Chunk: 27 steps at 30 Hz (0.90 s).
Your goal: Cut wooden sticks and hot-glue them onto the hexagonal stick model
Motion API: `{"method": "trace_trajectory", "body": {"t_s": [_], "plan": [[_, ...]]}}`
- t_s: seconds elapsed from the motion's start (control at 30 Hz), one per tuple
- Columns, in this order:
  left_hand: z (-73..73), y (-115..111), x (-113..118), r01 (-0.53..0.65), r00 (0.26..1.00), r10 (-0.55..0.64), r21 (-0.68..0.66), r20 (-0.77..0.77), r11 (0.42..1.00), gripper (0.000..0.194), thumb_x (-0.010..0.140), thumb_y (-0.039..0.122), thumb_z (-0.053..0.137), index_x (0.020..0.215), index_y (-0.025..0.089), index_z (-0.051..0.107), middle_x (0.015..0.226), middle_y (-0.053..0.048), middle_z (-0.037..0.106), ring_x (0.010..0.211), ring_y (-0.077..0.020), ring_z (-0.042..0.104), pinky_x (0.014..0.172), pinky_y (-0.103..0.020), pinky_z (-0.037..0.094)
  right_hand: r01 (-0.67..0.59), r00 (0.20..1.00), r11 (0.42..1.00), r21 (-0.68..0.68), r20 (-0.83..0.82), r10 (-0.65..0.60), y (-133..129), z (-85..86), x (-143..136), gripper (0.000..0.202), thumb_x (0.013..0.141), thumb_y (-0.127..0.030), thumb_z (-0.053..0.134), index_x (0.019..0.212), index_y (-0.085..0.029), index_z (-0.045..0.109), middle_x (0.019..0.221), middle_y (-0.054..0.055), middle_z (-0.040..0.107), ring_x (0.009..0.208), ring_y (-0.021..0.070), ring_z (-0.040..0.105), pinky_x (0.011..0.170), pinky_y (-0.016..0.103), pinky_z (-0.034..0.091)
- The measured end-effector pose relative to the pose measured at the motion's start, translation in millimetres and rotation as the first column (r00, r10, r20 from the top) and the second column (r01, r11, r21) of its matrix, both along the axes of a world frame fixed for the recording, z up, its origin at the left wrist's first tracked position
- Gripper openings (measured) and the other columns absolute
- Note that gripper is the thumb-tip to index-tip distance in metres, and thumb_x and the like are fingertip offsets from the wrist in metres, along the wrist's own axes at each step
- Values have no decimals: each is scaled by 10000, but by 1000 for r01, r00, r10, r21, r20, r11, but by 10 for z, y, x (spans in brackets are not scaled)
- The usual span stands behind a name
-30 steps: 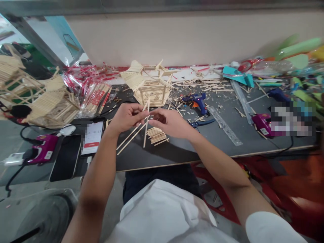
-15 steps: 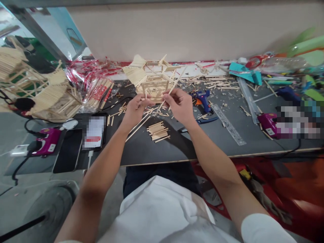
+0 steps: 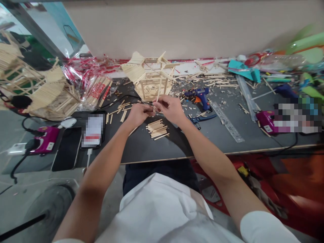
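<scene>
Between the thumb and fingers of my right hand (image 3: 170,107) is a thin wooden stick (image 3: 159,88), tilted steeply upward. My left hand (image 3: 139,115) is closed in a pinch, its fingertips meeting the right ones near the stick's lower end; what it grips is too small to tell. Just below the hands lies a small pile of short cut sticks (image 3: 157,129). Behind them stands a polygonal frame model (image 3: 141,76) built of sticks, with some panels filled in.
To the right lie a blue glue gun (image 3: 202,96), dark-handled cutters (image 3: 206,118) and a clear ruler (image 3: 227,122). Two phones (image 3: 67,148) and a purple power socket (image 3: 45,140) are on the left, beside another stick model (image 3: 55,98) and bagged sticks (image 3: 97,91). Loose sticks (image 3: 217,80) litter the back.
Both hands have come closer together and slightly down toward the cut sticks. The stick in my right hand has swung from a rightward slant to nearly upright.
</scene>
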<state>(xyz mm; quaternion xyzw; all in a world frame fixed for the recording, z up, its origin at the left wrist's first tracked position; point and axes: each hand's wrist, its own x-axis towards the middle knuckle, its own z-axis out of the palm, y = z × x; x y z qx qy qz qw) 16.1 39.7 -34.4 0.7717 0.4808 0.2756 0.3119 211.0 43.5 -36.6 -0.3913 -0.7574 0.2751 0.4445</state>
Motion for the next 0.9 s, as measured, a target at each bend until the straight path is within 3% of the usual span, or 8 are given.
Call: {"method": "trace_trajectory", "body": {"t_s": [0.2,0.3,0.47,0.6,0.8,0.9], "plan": [[-20,38,-50,29,1000,-29,15,-3,999,207,767,311,637,757,148,766,716,-42,724,728,-200,645,707,-287,473,-22,998,999,-33,64,24,19,-55,-40,91,934,-278,729,905,-200,766,905,45,755,821,188,660,789,317,511],[5,45,-58,54,998,-54,29,-11,998,204,769,315,627,723,159,749,721,-50,728,724,-199,649,719,-292,464,-35,999,993,-113,-13,34,25,-106,-50,96,908,-290,740,896,-199,768,898,39,756,772,180,657,758,320,530],[9,53,-72,64,998,-64,45,-4,997,226,773,347,636,694,158,732,672,-31,679,685,-177,598,667,-272,430,-75,988,960,-270,-153,34,31,-153,-65,180,822,-379,794,832,-206,743,801,13,723,671,166,651,678,311,550],[-6,56,-86,61,998,-61,51,0,997,255,789,366,648,709,144,745,626,-9,625,649,-154,546,623,-252,397,-119,973,940,-320,-226,46,28,-143,-78,327,750,-510,841,767,-205,721,656,-12,677,561,145,599,597,295,510],[7,52,-88,70,997,-70,7,32,998,263,793,387,676,728,146,758,650,-10,662,667,-163,587,650,-259,431,-95,968,926,-365,-251,1,6,-103,-116,355,698,-510,872,717,-204,692,591,-25,650,535,134,576,586,292,508],[31,29,-54,80,994,-81,6,76,997,267,806,400,673,765,156,772,758,-37,739,747,-188,650,730,-280,477,-81,966,927,-366,-259,-18,0,-62,-97,342,701,-501,868,725,-205,699,610,-18,665,539,136,572,578,297,508]]}}
